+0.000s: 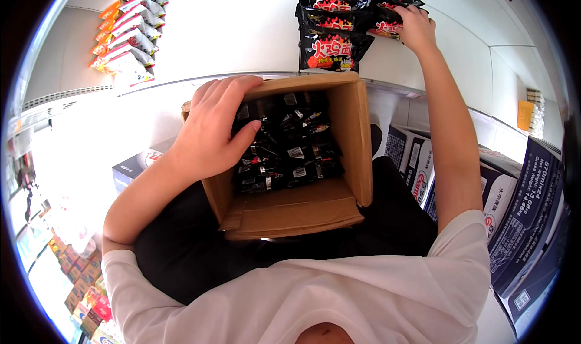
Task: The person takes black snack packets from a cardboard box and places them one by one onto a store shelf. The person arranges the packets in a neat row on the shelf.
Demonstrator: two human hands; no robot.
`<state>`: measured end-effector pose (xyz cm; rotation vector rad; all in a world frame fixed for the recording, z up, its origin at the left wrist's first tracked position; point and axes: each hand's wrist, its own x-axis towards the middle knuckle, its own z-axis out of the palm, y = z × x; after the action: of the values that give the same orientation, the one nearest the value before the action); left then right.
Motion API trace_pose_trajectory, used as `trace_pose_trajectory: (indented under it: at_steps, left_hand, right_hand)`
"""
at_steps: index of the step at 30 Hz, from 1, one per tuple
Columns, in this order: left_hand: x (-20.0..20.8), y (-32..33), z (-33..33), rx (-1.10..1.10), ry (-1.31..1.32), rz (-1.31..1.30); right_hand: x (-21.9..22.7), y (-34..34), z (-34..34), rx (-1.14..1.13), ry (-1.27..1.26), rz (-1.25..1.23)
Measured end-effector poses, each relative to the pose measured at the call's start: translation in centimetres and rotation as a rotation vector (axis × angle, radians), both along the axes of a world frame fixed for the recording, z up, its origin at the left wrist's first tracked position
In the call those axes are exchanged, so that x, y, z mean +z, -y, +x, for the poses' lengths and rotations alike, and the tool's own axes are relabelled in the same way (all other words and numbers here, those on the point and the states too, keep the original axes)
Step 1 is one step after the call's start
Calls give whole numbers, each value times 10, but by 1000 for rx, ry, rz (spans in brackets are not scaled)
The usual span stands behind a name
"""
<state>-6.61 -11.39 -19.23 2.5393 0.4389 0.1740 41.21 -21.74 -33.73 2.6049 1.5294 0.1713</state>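
An open brown cardboard box [356,144] rests at my lap, holding several glossy black packets [296,139]. My left hand [212,126] grips its far left side, the thumb inside and the fingers over the rim. My right hand [417,29] reaches up to the white shelf [236,29] beyond the box. Its fingers are closed on the front black packet [386,29] of the right-hand row, which has red print. Just left of that hand stands another row of the same packets [333,48], one behind another. The underside of my right fingers is hidden.
White and orange packets [130,59] form a row on the shelf's far left. Dark blue and white cartons [514,205] stand low on my right, and another carton [136,162] is at the left. Colourful boxed goods [78,277] fill the lower left.
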Motion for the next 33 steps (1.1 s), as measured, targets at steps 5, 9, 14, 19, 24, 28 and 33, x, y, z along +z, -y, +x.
trace_pose_trajectory:
  at_steps: [5, 9, 14, 19, 24, 28, 33]
  left_hand:
    - [-2, -1, 3, -232, 355, 26]
    - [-10, 1, 0, -405, 328, -199]
    - [-32, 5, -10, -524, -512, -96]
    - [-49, 8, -24, -609, -758, -3]
    - [-58, 11, -35, -612, -684, 65]
    - [-48, 13, -33, -595, -702, 17]
    - [-13, 1, -20, -538, -690, -264]
  right_hand:
    - [12, -3, -9, -97, 34, 24]
    - [49, -23, -47, -115, 7, 169]
    - [120, -31, -141, 314, -394, 592]
    - [152, -9, -225, 661, -794, 627]
    - [146, 9, -265, 784, -1016, 432]
    - [133, 18, -275, 712, -1089, 75]
    - [120, 23, -282, 894, -888, -190]
